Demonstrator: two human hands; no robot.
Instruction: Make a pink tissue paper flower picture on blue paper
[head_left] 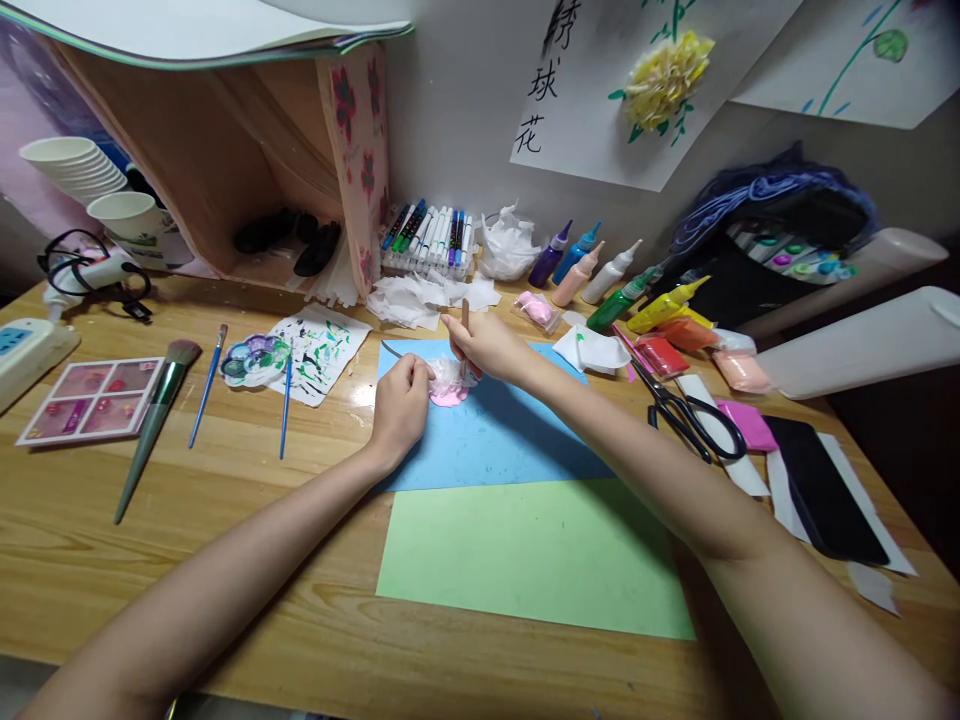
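my right hand [478, 342] grips a brown stick [465, 322] at the pink-and-white clump [448, 384] on blue paper [502, 440], my left hand [401, 400] curls beside it, grasp unclear, and pressing hard could tear it.

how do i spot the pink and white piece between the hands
On the wooden table, find the blue sheet. Near its far edge, between the left hand and right hand, sits the small pink and white piece. Unlike the bagged pink lump beyond the sheet, it is unwrapped and mixes white with pink.
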